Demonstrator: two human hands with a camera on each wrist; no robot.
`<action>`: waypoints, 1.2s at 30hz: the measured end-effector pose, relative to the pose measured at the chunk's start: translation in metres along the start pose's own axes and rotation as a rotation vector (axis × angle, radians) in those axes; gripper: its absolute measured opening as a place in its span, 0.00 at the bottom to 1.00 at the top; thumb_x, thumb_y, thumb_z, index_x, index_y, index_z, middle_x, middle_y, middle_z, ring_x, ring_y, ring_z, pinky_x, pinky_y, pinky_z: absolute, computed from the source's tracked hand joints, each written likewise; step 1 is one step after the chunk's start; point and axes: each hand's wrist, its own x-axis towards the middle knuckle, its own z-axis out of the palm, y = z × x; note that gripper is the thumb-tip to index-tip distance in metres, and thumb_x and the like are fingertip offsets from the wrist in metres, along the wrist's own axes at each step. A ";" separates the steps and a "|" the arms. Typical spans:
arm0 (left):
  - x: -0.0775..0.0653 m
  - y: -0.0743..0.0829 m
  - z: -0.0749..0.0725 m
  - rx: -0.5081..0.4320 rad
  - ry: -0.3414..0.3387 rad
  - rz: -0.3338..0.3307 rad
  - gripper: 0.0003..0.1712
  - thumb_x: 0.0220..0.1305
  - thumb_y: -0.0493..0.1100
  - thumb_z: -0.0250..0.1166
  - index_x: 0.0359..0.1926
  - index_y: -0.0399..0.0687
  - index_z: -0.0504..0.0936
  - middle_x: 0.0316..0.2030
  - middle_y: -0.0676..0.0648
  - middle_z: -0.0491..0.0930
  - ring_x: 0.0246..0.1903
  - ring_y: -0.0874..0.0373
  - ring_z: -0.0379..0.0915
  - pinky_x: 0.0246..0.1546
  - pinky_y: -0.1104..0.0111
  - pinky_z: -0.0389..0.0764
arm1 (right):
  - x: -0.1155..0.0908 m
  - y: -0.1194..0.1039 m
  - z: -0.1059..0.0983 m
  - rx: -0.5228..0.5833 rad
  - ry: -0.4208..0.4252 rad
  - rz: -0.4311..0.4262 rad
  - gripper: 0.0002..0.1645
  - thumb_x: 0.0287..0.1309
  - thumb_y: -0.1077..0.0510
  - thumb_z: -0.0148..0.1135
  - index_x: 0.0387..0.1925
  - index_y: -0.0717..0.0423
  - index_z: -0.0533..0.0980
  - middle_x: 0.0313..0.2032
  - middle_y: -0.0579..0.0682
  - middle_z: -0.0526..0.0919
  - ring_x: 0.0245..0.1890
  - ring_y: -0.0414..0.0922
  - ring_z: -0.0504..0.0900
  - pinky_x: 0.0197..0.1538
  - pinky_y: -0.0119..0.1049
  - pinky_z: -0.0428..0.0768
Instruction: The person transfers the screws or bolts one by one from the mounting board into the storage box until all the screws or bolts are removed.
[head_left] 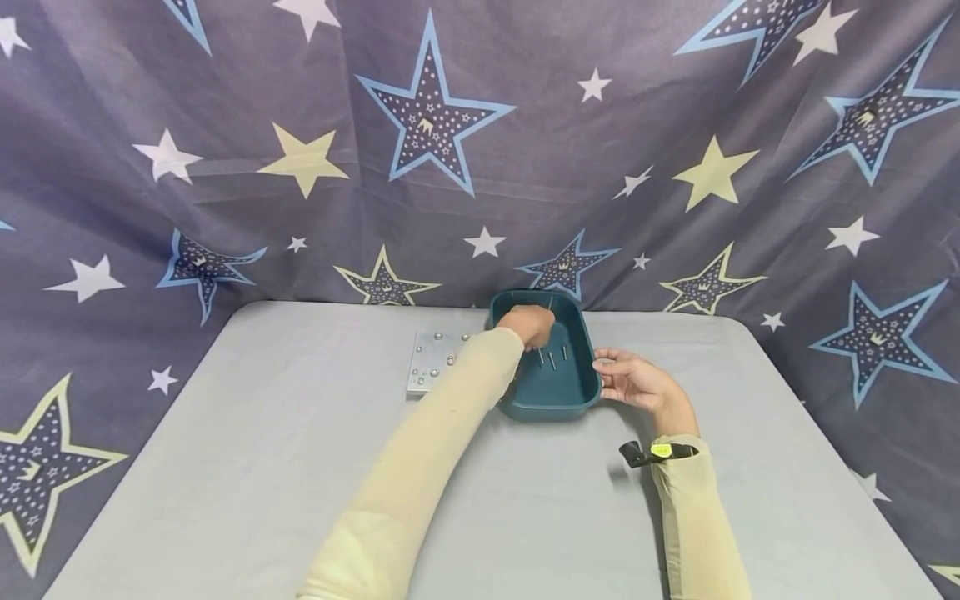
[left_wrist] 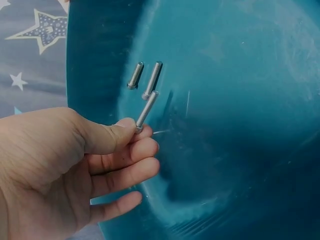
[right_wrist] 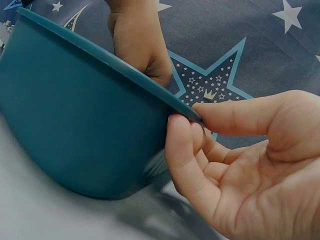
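Note:
Between thumb and forefinger, my left hand (left_wrist: 75,155) pinches a silver bolt (left_wrist: 147,111) by its head end, its threaded shank slanting upward. This hand is inside a dark teal plastic bin (head_left: 551,398), as the head view also shows. Two more bolts, a shorter one (left_wrist: 135,76) and a longer one (left_wrist: 153,80), lie on the bin's floor beyond the held bolt. My right hand (right_wrist: 245,165) grips the bin's rim (right_wrist: 145,80) at its right side, thumb on one side of the edge and fingers on the other.
Left of the bin lies a silver metal plate (head_left: 426,360) with several bolts or holes in its top; my left forearm covers part of it. The grey tabletop (head_left: 247,467) extends in front. A star-patterned cloth (head_left: 300,225) hangs behind the table.

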 end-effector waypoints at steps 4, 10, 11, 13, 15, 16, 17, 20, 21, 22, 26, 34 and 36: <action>0.002 0.000 0.001 0.006 0.010 0.000 0.11 0.66 0.32 0.55 0.44 0.41 0.83 0.27 0.47 0.79 0.16 0.65 0.71 0.19 0.75 0.72 | 0.000 0.000 0.000 0.000 0.008 -0.001 0.11 0.76 0.70 0.35 0.52 0.58 0.62 0.32 0.44 0.81 0.31 0.37 0.83 0.40 0.32 0.86; 0.005 0.001 0.000 0.017 0.013 0.003 0.11 0.66 0.32 0.56 0.44 0.41 0.83 0.28 0.47 0.80 0.16 0.65 0.71 0.19 0.75 0.72 | 0.000 -0.001 0.001 0.015 0.009 -0.004 0.11 0.76 0.70 0.35 0.52 0.59 0.62 0.32 0.45 0.82 0.32 0.38 0.83 0.40 0.33 0.86; 0.005 0.001 0.000 0.021 0.010 0.002 0.12 0.66 0.32 0.56 0.46 0.41 0.83 0.30 0.46 0.81 0.16 0.65 0.71 0.19 0.75 0.72 | 0.000 -0.001 0.001 0.017 0.008 -0.004 0.11 0.76 0.70 0.35 0.52 0.59 0.62 0.32 0.45 0.82 0.32 0.38 0.83 0.40 0.33 0.86; 0.005 0.001 -0.001 0.024 0.003 -0.002 0.14 0.66 0.32 0.56 0.49 0.41 0.82 0.36 0.45 0.82 0.18 0.64 0.72 0.19 0.76 0.72 | 0.000 -0.001 0.002 0.021 0.003 -0.004 0.11 0.76 0.70 0.34 0.52 0.59 0.62 0.32 0.45 0.82 0.32 0.38 0.83 0.40 0.33 0.86; 0.005 0.001 -0.001 0.021 -0.003 -0.011 0.17 0.65 0.31 0.55 0.53 0.41 0.81 0.43 0.43 0.82 0.20 0.63 0.72 0.19 0.75 0.72 | 0.000 -0.001 0.002 0.023 -0.002 -0.006 0.12 0.76 0.70 0.34 0.51 0.59 0.63 0.32 0.45 0.82 0.32 0.38 0.83 0.40 0.33 0.86; 0.005 0.001 -0.001 0.019 -0.007 -0.016 0.18 0.65 0.31 0.55 0.54 0.41 0.81 0.46 0.43 0.82 0.21 0.62 0.72 0.19 0.75 0.72 | 0.000 -0.001 0.002 0.023 -0.004 -0.006 0.12 0.76 0.70 0.34 0.51 0.59 0.63 0.32 0.45 0.82 0.32 0.37 0.83 0.40 0.32 0.86; 0.006 0.000 -0.001 0.020 -0.008 -0.019 0.19 0.65 0.31 0.55 0.55 0.42 0.81 0.49 0.43 0.81 0.21 0.62 0.72 0.18 0.75 0.72 | 0.000 -0.001 0.002 0.024 -0.006 -0.006 0.12 0.76 0.70 0.34 0.51 0.58 0.63 0.32 0.45 0.82 0.32 0.37 0.83 0.40 0.32 0.86; 0.007 -0.001 0.000 0.013 -0.011 -0.032 0.20 0.63 0.30 0.55 0.55 0.42 0.80 0.52 0.43 0.80 0.22 0.61 0.71 0.18 0.75 0.71 | 0.000 -0.001 0.002 0.024 -0.005 -0.006 0.12 0.76 0.71 0.34 0.51 0.58 0.63 0.32 0.45 0.82 0.31 0.37 0.83 0.40 0.32 0.86; 0.008 -0.001 0.001 0.007 -0.012 -0.036 0.21 0.63 0.30 0.55 0.55 0.43 0.80 0.52 0.43 0.80 0.21 0.61 0.71 0.18 0.75 0.71 | 0.000 -0.001 0.002 0.025 -0.004 -0.005 0.12 0.76 0.71 0.34 0.51 0.58 0.63 0.32 0.45 0.82 0.31 0.37 0.83 0.40 0.32 0.86; 0.008 -0.002 0.001 0.002 -0.012 -0.039 0.21 0.63 0.30 0.54 0.55 0.43 0.80 0.51 0.43 0.81 0.21 0.62 0.71 0.17 0.75 0.70 | 0.000 -0.001 0.002 0.025 -0.004 -0.004 0.12 0.76 0.71 0.34 0.51 0.58 0.63 0.32 0.45 0.82 0.31 0.37 0.83 0.40 0.32 0.86; 0.008 -0.003 0.003 -0.012 -0.003 -0.047 0.23 0.61 0.30 0.55 0.56 0.43 0.81 0.48 0.43 0.82 0.18 0.63 0.70 0.17 0.76 0.71 | 0.000 0.000 0.002 0.025 -0.002 -0.003 0.12 0.76 0.71 0.34 0.51 0.59 0.63 0.32 0.45 0.82 0.32 0.38 0.83 0.39 0.32 0.86; 0.004 -0.002 0.004 -0.028 0.006 -0.051 0.22 0.62 0.31 0.54 0.56 0.43 0.80 0.51 0.43 0.80 0.18 0.63 0.69 0.16 0.76 0.70 | 0.000 0.000 0.002 0.017 -0.001 -0.007 0.12 0.76 0.71 0.34 0.51 0.58 0.63 0.32 0.45 0.82 0.31 0.37 0.83 0.39 0.32 0.86; 0.002 -0.002 0.003 -0.027 0.007 -0.046 0.20 0.64 0.32 0.54 0.54 0.43 0.81 0.51 0.43 0.80 0.18 0.62 0.68 0.17 0.75 0.69 | 0.000 0.000 0.003 0.015 0.003 -0.006 0.12 0.76 0.71 0.34 0.51 0.58 0.63 0.32 0.45 0.82 0.31 0.38 0.83 0.39 0.32 0.86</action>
